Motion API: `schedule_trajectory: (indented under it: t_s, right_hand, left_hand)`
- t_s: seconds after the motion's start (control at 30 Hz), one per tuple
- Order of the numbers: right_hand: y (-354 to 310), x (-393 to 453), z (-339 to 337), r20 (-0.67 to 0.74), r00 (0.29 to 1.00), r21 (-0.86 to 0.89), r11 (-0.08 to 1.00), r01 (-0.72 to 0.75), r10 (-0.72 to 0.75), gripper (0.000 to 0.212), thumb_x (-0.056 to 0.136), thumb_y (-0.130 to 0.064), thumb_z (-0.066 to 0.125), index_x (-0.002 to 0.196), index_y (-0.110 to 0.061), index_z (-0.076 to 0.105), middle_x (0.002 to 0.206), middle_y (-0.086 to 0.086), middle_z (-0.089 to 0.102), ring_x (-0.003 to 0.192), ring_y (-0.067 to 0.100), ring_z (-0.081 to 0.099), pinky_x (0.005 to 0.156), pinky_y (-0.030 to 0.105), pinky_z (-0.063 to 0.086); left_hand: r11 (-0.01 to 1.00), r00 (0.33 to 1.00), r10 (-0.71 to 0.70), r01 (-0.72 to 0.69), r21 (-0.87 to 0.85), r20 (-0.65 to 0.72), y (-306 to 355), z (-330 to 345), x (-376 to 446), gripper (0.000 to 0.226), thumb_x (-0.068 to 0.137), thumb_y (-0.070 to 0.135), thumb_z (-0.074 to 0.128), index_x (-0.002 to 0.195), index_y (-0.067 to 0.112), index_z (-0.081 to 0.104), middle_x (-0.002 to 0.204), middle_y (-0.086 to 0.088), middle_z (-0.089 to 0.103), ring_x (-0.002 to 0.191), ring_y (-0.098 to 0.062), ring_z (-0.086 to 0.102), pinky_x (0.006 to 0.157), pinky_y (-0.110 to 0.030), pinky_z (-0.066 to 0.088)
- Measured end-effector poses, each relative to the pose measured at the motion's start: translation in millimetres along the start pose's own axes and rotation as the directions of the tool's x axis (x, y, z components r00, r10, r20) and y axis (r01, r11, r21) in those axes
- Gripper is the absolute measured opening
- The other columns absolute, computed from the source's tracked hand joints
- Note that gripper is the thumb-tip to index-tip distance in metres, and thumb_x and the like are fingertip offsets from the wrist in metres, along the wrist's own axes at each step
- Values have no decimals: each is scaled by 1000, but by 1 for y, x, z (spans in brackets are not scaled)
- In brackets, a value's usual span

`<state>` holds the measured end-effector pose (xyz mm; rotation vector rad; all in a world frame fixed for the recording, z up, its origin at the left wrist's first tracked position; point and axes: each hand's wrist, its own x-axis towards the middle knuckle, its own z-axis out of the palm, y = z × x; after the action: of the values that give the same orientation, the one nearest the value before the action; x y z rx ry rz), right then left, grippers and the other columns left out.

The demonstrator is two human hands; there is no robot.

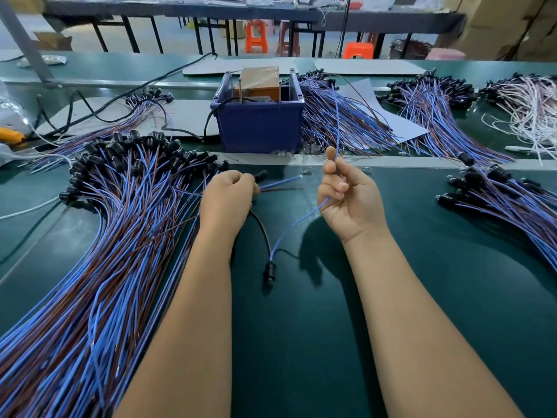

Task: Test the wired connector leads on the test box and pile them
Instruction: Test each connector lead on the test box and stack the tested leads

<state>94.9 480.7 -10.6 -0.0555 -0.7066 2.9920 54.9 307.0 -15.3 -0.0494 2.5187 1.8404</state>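
Note:
My right hand (346, 194) pinches the blue wire of a lead (297, 221); the wire runs up past my fingers and down to a black connector (269, 271) lying on the green mat. My left hand (227, 196) grips another lead, whose black connector (259, 176) and blue and red wire ends (280, 184) stick out to the right of my fist. The test box (261, 82), orange-brown, sits inside a blue bin (259, 125) behind my hands.
A big pile of blue and brown leads (120, 221) covers the mat on the left. More lead piles (340, 122) lie right of the bin and at the far right (512, 200). White wires (530, 113) lie at the back right. Black cables (99, 113) trail left of the bin.

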Motion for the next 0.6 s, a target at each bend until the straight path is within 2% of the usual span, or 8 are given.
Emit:
schedule_trajectory:
  t_s: [0.1,0.13,0.2,0.23,0.3,0.37,0.47,0.6]
  right_hand:
    - [5,1,2,-47,998,-217,976,31,-42,22,103,-10,35,96,-9,56,59,2,59,37,6,43,37,15,33]
    - [7,2,3,-58,996,-302,952,52,-72,21,103,-9,35,96,-9,55,58,3,60,38,7,44,37,16,34]
    - [13,3,5,-75,987,-457,885,91,-141,21,102,-6,36,95,-9,55,58,4,61,39,10,46,39,18,35]
    - [16,3,5,-80,981,-533,839,106,-175,20,102,-5,37,96,-10,55,57,5,62,39,11,47,40,19,35]
    - [21,4,6,-71,966,-699,704,130,-249,18,102,-4,37,97,-10,53,57,4,62,38,13,50,41,21,36]
    - [26,5,5,-40,950,-828,542,141,-309,17,101,-4,38,97,-12,52,57,2,62,38,14,52,40,20,37]
    - [32,5,3,14,944,-915,377,145,-330,20,99,-6,39,93,-19,53,57,0,62,39,13,52,39,19,37]
    - [36,5,1,48,948,-940,305,149,-314,22,98,-9,41,90,-24,55,58,-1,62,42,12,52,40,18,38]
  left_hand:
    - [999,995,54,-54,10,-79,-5,-4,1,22,77,31,52,81,15,68,81,-6,70,74,-20,62,79,-47,56]
    - [997,993,76,-74,25,-87,-6,-3,1,14,80,27,54,80,21,67,79,-1,69,75,-19,63,76,-44,58]
    - [971,982,161,-141,193,-95,-7,-2,1,8,82,22,58,84,27,63,77,10,64,76,-17,61,63,-30,50]
    - [936,976,201,-167,310,-82,-8,-1,1,10,82,21,61,89,27,63,78,11,62,78,-16,59,61,-27,44]
    - [845,976,214,-171,507,-28,-9,2,0,19,83,20,63,101,25,62,90,6,64,87,-19,59,65,-30,40]
    - [773,979,203,-170,612,15,-5,5,0,29,82,15,62,109,24,61,106,0,64,97,-23,58,71,-30,38]
    - [738,980,196,-174,652,40,5,10,-5,41,80,2,56,116,22,60,117,-6,58,98,-25,55,71,-30,34]
    - [730,981,190,-166,664,36,9,15,-10,44,80,-2,56,118,20,60,122,-12,48,101,-31,53,69,-33,34]
